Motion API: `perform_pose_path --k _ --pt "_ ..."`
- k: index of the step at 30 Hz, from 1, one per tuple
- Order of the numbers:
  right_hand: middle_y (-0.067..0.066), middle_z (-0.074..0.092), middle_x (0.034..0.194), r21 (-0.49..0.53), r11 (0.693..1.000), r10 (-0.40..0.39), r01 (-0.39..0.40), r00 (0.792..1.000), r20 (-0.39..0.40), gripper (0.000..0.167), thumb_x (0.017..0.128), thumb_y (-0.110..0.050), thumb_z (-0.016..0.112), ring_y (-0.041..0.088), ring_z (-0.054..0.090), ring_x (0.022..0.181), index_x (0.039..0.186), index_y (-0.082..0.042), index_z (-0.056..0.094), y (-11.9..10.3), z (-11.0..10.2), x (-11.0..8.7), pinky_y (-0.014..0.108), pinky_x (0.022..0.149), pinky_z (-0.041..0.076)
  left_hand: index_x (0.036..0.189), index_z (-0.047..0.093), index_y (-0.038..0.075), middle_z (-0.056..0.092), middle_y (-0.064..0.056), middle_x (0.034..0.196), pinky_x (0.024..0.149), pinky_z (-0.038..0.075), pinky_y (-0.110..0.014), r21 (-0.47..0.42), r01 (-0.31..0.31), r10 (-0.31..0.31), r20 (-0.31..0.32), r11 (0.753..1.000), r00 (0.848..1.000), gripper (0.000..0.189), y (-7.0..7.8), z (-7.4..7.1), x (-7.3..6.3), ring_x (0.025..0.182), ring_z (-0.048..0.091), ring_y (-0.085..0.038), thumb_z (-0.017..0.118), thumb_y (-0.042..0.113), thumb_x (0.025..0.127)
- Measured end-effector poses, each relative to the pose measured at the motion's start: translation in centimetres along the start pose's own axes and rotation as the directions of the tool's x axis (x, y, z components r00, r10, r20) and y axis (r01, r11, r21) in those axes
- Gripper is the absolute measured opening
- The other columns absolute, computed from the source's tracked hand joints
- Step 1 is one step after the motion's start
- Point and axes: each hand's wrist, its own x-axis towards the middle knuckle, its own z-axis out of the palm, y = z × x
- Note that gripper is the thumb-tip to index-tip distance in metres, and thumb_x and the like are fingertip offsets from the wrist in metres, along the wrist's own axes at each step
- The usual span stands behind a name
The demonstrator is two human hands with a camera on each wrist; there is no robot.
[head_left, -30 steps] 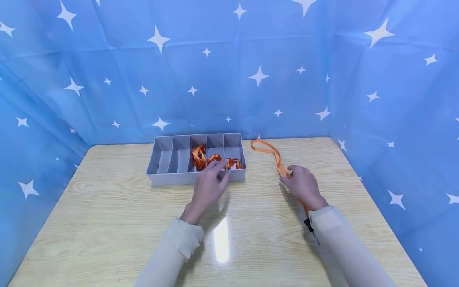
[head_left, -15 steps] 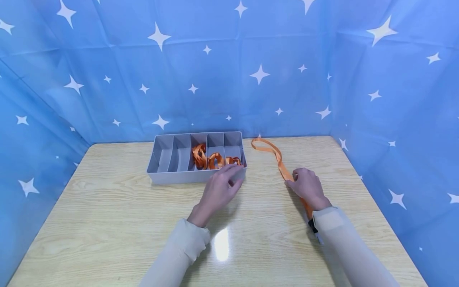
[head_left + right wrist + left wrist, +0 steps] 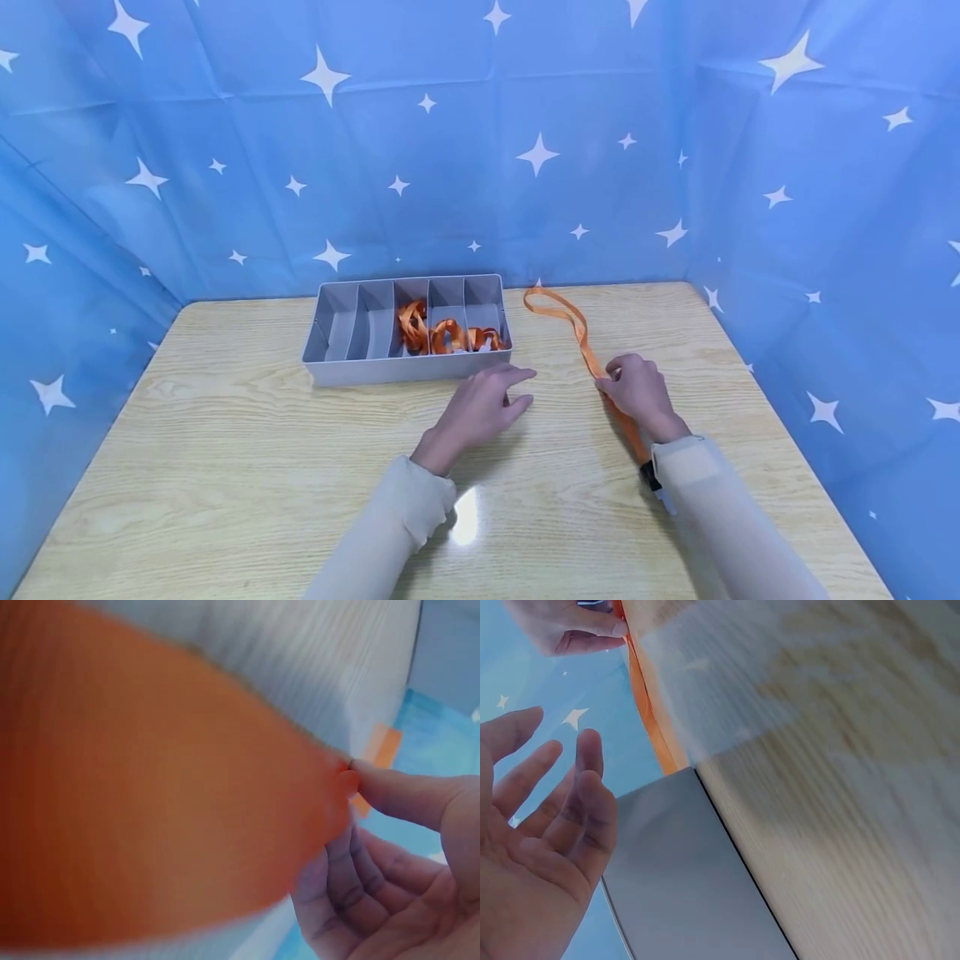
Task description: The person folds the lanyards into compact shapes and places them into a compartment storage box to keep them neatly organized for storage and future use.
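An orange lanyard (image 3: 581, 329) lies lengthwise on the right part of the table, its loop toward the back and a black clip (image 3: 650, 476) at its near end, beside the right sleeve. My right hand (image 3: 641, 393) pinches the strap partway along; in the right wrist view the lanyard (image 3: 165, 795) runs blurred from between thumb and fingertips. My left hand (image 3: 480, 412) hovers over the table in front of the grey divided box (image 3: 405, 369), its fingers loosely spread and holding nothing. The left wrist view shows the same left hand (image 3: 547, 832) beside the box's side wall (image 3: 697, 877).
Coiled orange lanyards (image 3: 413, 325) sit in the box's three right compartments; nothing shows in the two left ones. The wooden table (image 3: 225, 467) ends at a blue star-patterned curtain (image 3: 450, 167) behind and at both sides.
My left hand has moved from above the box's right compartments rightward and nearer, toward the lanyard. My right hand has shifted slightly nearer along the strap, still pinching it.
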Motion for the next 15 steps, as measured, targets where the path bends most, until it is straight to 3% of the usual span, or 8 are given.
perform_pose_path --k 5,15 --pt "0.008 0.067 0.073 -0.017 1.0 0.007 -0.007 1.0 -0.013 0.013 0.09 -0.011 0.071 0.019 0.058 0.06 0.081 -0.001 0.071 -0.37 0.05 -0.06 0.034 0.054 0.047 0.13 0.066 0.012 0.068 -0.007 0.121 0.057 0.045 -0.017 0.005 -0.005 0.004 0.013 1.0 1.0 0.035 0.23 0.27 0.0 0.067 0.059 0.0 0.066 0.02 0.096" --pt "0.006 0.065 0.073 0.009 1.0 0.005 -0.006 0.999 0.043 0.014 0.093 -0.011 0.063 0.018 0.056 0.059 0.084 -0.002 0.07 -0.55 0.37 -0.47 0.032 0.053 0.043 0.13 0.066 0.012 0.067 -0.007 0.12 0.055 0.045 -0.017 -0.016 0.008 -0.008 0.018 1.0 1.0 0.034 0.51 0.6 0.02 0.067 0.06 0.0 0.065 0.02 0.097"
